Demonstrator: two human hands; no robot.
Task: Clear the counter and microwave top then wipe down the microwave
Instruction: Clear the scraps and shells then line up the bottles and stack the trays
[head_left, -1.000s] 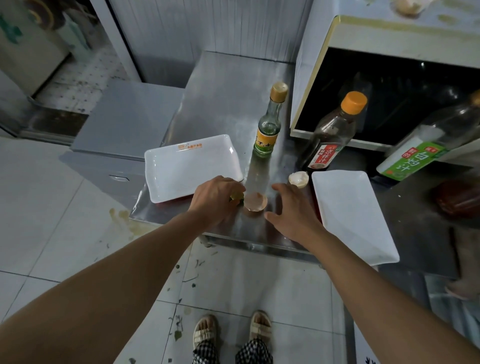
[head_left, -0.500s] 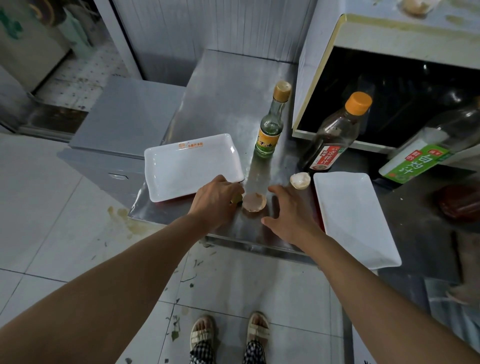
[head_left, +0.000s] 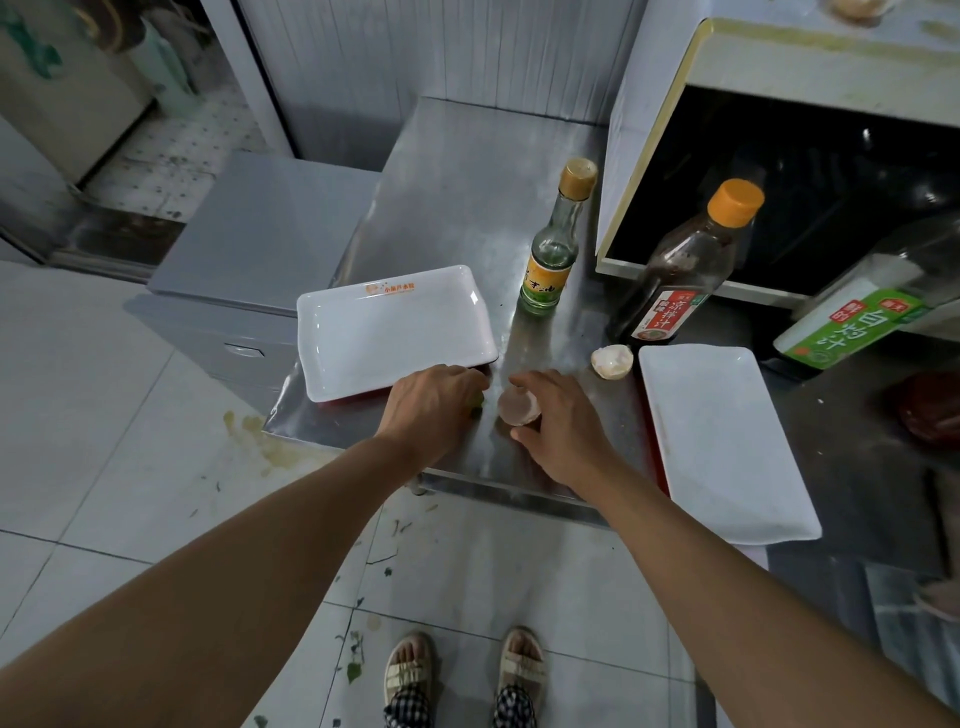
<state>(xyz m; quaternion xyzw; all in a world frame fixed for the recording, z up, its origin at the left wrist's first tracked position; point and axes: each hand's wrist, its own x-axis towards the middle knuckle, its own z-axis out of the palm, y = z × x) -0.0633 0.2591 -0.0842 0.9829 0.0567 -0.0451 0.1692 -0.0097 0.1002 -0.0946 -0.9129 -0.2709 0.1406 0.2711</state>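
Observation:
On the steel counter (head_left: 467, 208), my right hand (head_left: 561, 426) grips a broken eggshell half (head_left: 516, 409) between thumb and fingers near the front edge. Just left of it my left hand (head_left: 431, 405) is curled knuckles-up on the counter, with a small green scrap (head_left: 477, 404) showing at its fingertips. A second eggshell half (head_left: 612, 361) lies behind my right hand. The microwave (head_left: 779, 57) stands at the back right with its dark door facing me, and something pale (head_left: 852, 6) sits on its stained top, cut off by the frame.
Two white rectangular trays lie on the counter, one left (head_left: 389, 332), one right (head_left: 727, 441) overhanging the front edge. A small green-labelled bottle (head_left: 553, 249), a dark sauce bottle (head_left: 680, 275) and a larger green-labelled bottle (head_left: 857, 317) stand before the microwave. A grey cabinet (head_left: 260, 228) sits lower, left.
My right hand has moved left and closed its thumb and fingers around the eggshell half that lay between the hands. My left hand stays curled at the same spot.

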